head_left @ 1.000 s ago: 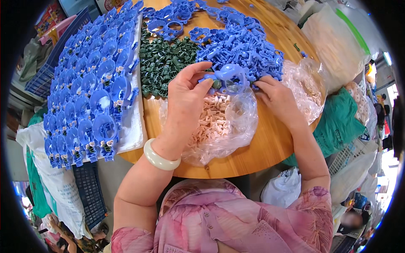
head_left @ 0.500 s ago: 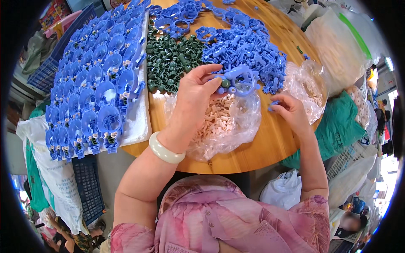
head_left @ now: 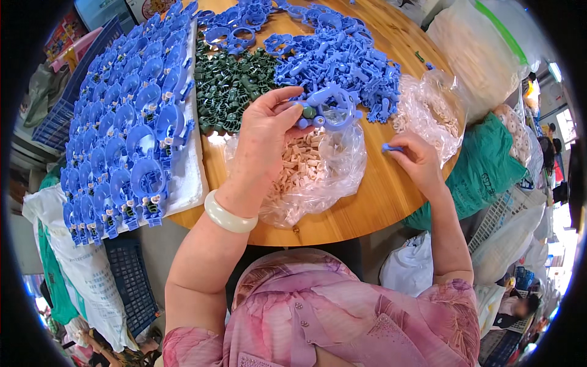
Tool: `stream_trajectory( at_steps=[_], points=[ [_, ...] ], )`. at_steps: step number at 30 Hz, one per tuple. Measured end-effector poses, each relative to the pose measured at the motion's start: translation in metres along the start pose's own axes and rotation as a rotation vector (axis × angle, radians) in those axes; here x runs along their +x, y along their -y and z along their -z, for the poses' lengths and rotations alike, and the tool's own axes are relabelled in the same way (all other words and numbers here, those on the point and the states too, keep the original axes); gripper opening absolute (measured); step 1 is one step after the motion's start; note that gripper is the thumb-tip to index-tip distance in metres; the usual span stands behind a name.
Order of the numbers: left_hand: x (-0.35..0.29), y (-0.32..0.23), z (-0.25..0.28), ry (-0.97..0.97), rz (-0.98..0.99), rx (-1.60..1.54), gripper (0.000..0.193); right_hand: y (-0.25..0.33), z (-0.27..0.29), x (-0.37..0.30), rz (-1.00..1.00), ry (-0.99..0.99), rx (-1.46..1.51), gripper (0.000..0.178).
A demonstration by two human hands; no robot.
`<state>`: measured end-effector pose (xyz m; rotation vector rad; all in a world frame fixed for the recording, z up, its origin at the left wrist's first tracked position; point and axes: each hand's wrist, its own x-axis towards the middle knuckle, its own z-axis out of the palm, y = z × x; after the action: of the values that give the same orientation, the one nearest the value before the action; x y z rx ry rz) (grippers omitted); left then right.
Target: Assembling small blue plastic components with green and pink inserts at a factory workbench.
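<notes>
My left hand point(head_left: 269, 125) is closed round a blue plastic ring-shaped toy part point(head_left: 338, 109) with a dark green piece point(head_left: 308, 112) fitted in its base, held over the table's middle. Its round frame points to the right. Farther right, my right hand point(head_left: 419, 157) pinches a small blue plastic piece point(head_left: 389, 148) between thumb and fingertips, apart from the left hand. Below the left hand lies an open clear bag of small pale pink pieces point(head_left: 302, 162). Beyond the hands are a heap of dark green parts point(head_left: 235, 85) and a heap of loose blue parts point(head_left: 348, 67).
A white foam board point(head_left: 194, 183) at the left bears rows of blue assembled pieces point(head_left: 125, 116). Another clear bag with pale pieces point(head_left: 431, 110) lies at the right of the wooden table point(head_left: 361, 225). Green sacks point(head_left: 489, 156) and a large translucent bag point(head_left: 474, 52) stand beyond the right edge.
The view has shifted slightly, so the table's contents sit a little farther left. Both hands keep their grips, and the small blue piece now shows more plainly at the right fingertips.
</notes>
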<state>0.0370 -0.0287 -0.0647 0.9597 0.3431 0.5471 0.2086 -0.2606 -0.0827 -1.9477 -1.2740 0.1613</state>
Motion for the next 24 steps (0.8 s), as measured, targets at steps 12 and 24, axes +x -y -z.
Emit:
stream_trajectory(
  at_steps=[12, 24],
  points=[
    [0.000, 0.003, 0.001, 0.029, 0.010, -0.002, 0.026, -0.001, -0.008, -0.017, -0.087, -0.025, 0.110, 0.015],
    [0.000, 0.004, 0.001, -0.007, 0.048, 0.028, 0.026, 0.098, -0.038, 0.054, 0.443, -0.178, -0.113, 0.023]
  ],
)
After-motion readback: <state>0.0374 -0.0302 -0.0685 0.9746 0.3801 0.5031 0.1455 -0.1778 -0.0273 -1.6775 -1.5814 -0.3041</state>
